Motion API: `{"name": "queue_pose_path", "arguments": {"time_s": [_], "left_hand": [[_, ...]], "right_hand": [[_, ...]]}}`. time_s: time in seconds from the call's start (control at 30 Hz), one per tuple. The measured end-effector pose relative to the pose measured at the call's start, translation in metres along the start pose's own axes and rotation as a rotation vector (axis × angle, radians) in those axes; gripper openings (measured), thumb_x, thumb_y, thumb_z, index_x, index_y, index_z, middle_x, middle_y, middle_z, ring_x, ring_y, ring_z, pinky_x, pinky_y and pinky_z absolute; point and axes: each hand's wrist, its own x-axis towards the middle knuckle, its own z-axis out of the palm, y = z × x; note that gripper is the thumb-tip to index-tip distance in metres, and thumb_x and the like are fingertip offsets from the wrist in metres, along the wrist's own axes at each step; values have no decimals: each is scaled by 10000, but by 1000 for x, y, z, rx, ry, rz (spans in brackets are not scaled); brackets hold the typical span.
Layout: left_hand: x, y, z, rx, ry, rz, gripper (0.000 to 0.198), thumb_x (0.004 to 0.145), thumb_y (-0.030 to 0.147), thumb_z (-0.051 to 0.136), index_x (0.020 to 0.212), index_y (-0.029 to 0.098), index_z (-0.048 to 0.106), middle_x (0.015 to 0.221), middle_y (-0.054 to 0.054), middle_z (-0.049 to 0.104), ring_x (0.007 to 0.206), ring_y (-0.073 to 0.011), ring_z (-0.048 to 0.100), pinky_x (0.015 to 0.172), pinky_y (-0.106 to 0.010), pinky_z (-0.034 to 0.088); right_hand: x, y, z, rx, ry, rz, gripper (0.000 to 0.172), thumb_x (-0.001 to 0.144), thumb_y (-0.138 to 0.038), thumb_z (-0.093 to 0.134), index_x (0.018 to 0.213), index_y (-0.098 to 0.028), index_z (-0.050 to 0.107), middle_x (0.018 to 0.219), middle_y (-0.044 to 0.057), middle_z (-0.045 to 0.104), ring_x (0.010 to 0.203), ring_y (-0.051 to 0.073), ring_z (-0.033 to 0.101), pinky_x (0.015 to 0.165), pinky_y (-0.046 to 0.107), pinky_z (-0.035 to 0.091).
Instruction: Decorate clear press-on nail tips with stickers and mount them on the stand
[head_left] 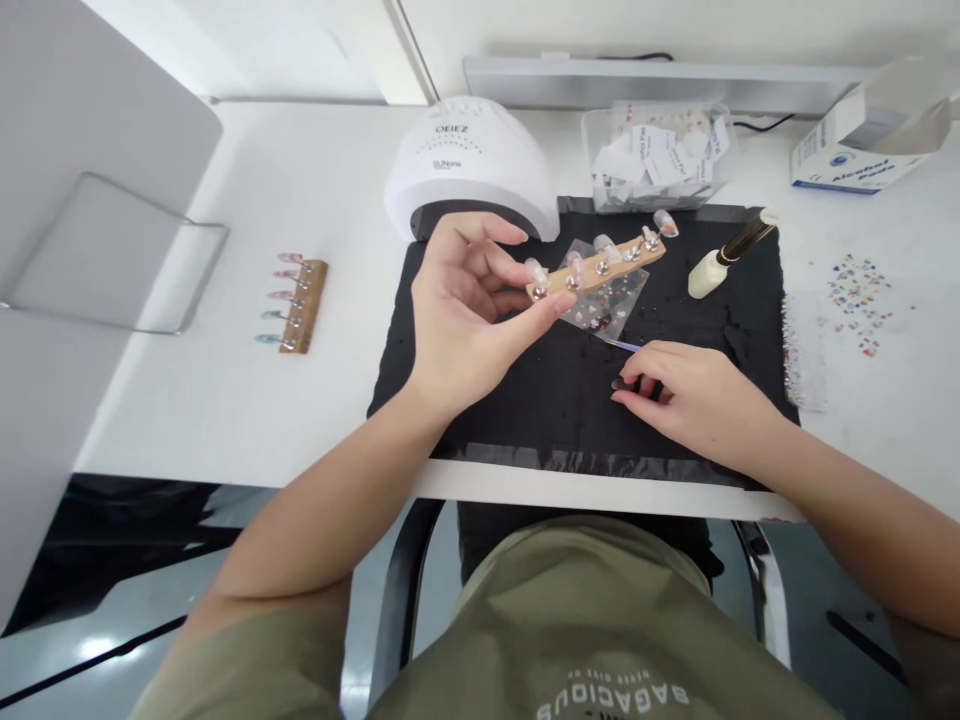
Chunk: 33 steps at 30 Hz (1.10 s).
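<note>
Wooden nail stand (619,268): narrow bar w/ shiny metal studs & curved translucent tips, pinched in L hand (466,325) above tabletop (187,400), btwn front & back edges. R hand (686,395) curled round thin tool (624,345) nr front edge. Smooth black mat (540,405) below. White wall (292,45) behind. Domed lamp (476,165) twd back edge, "SUNone"; carton (855,155) nr back R corner, "Alcohol Pads".

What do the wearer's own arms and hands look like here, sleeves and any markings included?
The left hand and right hand are gloveless, with no ring or watch visible, and the forearms are bare. The left sleeve is short and olive green, matching the shirt, which carries pale lettering.
</note>
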Motion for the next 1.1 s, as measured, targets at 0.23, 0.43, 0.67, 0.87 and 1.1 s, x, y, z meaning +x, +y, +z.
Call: {"name": "queue_pose_path", "arguments": {"time_s": [0.23,0.43,0.67,0.87,1.1], "left_hand": [[0,1,0,6,12,43,719,774,601,1099,1244,311,639,892,44,694,909,-232,828,798,-435,760],[0,1,1,-8,44,39,671,763,540,1109,1229,335,673,882,20,693,916,-289,839,762,-490,781],[1,9,2,-58,17,25,657,752,518,1123,1186,326,669,871,29,697,885,-265,829,749,-462,773],[1,9,0,-59,8,29,702,756,548,1123,1210,295,651,879,40,698,892,-239,834,778,-424,769],[1,8,-1,-35,4,32,703,756,531,1127,1228,299,659,885,41,714,883,-240,835,779,-431,771]], "right_hand": [[-2,3,-9,-37,-44,-18,140,1023,-144,703,1100,-221,790,967,37,781,749,177,714,697,306,549],[-2,1,-10,4,-27,-29,254,1058,-170,612,1196,-194,823,975,63,819,759,190,745,711,316,588],[0,1,-3,98,18,-61,256,1076,-160,614,1172,-186,850,929,55,816,705,169,703,648,298,544],[-1,2,-4,20,5,-39,225,1084,-218,660,1173,-174,862,948,56,759,699,162,697,675,311,563],[-2,10,-6,-62,-8,-115,234,1096,-189,644,1187,-185,860,1029,80,781,822,212,771,752,344,623]]}}
